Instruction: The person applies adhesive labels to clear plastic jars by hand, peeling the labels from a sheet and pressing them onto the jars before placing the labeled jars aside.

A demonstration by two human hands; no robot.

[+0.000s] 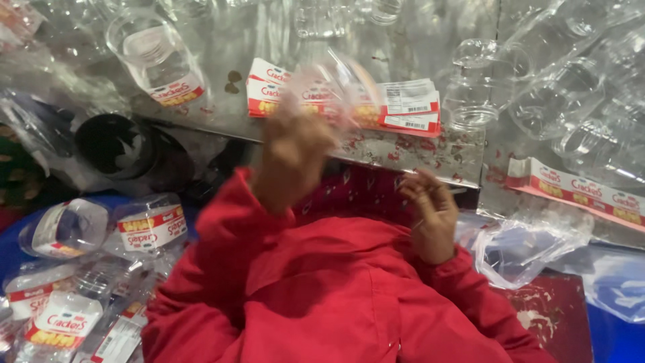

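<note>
My left hand is raised in front of the metal table edge and blurred by motion. Its fingers are closed on a blurred clear plastic item that carries a bit of red and white. My right hand hovers lower, over my red-sleeved lap, with its fingers loosely curled and nothing visible in them. Just behind both hands a stack of red and white labels lies on the metal table.
Several clear plastic jars lie across the table, one labelled jar at the back left. More labelled jars are heaped at lower left. A black round container, a crumpled plastic bag and a label strip lie nearby.
</note>
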